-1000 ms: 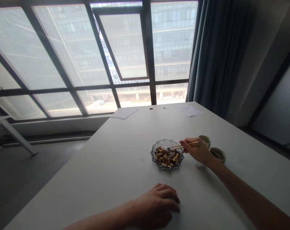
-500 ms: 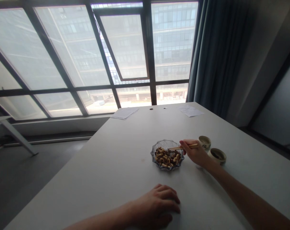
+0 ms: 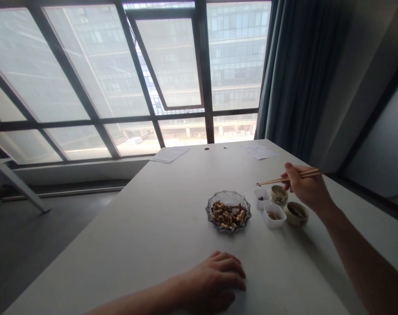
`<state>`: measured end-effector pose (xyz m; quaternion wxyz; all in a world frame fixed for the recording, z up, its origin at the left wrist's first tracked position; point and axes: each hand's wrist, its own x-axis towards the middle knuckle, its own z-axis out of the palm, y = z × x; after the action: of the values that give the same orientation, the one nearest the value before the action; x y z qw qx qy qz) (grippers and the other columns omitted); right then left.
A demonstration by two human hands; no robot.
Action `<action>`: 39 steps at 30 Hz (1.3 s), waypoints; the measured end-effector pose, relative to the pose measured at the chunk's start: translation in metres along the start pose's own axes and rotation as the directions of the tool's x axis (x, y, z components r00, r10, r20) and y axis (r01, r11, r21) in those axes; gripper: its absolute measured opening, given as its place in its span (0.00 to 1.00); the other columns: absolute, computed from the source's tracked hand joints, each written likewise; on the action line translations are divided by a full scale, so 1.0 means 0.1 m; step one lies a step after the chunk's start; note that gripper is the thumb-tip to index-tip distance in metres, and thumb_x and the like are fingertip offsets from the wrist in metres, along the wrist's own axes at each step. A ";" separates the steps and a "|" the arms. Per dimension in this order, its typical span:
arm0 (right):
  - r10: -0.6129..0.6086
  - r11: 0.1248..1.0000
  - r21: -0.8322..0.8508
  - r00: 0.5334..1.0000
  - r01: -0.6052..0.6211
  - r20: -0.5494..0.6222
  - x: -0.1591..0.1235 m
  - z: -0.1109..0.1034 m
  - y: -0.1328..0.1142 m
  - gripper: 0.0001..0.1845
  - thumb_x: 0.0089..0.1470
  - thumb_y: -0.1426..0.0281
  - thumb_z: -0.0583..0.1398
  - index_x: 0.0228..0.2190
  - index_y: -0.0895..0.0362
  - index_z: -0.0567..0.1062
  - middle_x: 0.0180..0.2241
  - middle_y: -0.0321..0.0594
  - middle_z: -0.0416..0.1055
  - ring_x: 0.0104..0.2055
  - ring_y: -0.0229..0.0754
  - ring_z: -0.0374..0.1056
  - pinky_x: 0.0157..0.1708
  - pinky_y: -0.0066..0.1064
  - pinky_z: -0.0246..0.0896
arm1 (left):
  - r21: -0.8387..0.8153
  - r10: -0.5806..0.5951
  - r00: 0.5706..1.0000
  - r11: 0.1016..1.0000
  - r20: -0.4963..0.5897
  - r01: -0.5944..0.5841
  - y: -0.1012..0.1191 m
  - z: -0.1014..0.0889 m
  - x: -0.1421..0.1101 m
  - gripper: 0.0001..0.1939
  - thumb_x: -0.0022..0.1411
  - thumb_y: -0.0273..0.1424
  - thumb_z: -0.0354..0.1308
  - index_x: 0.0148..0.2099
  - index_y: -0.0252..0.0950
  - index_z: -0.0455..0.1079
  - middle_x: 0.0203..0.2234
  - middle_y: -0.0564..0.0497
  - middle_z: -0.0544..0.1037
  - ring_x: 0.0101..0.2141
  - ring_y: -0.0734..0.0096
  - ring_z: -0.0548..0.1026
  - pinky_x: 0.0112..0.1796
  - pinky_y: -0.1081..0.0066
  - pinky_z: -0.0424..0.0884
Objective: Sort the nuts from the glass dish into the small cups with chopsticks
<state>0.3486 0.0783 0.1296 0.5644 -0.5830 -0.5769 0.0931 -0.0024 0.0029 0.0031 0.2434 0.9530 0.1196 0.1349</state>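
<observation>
My right hand (image 3: 305,187) is shut on a pair of wooden chopsticks (image 3: 272,180), raised above the table with the tips pointing left and touching nothing. Below the tips stand two small white plastic tubs: one (image 3: 262,198) holds a few dark bits, the other (image 3: 273,217) tan nuts. Just right of them are two ceramic cups (image 3: 279,194) (image 3: 296,213). A scalloped glass dish (image 3: 228,211) heaped with brown and tan nuts sits left of the tubs. My left hand (image 3: 215,276) rests flat on the white table (image 3: 153,227), holding nothing.
Sheets of paper (image 3: 170,154) (image 3: 261,152) lie at the table's far edge, beside a large window (image 3: 199,70). A dark blue curtain (image 3: 297,74) hangs at the right. The table's left edge drops to a grey floor (image 3: 44,245).
My right hand has moved up and right, away from the glass dish, with the chopsticks. Two white tubs now show where that hand was. My left hand has not moved.
</observation>
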 end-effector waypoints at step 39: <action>-0.038 0.981 0.187 0.898 -0.051 0.439 -0.48 0.85 0.27 0.32 0.66 0.43 0.59 0.26 0.56 0.82 0.21 0.44 0.80 0.20 0.46 0.75 0.23 0.33 0.69 | 0.017 0.001 1.000 1.000 0.012 -0.001 -0.01 0.01 0.01 0.17 0.69 0.30 0.62 0.59 0.44 0.71 0.58 0.47 0.78 0.62 0.57 0.73 0.65 0.58 0.65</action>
<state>0.2839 0.0964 0.0538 0.4730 -0.4910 -0.6758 0.2801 -0.0016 0.0034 0.0020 0.2358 0.9560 0.1188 0.1281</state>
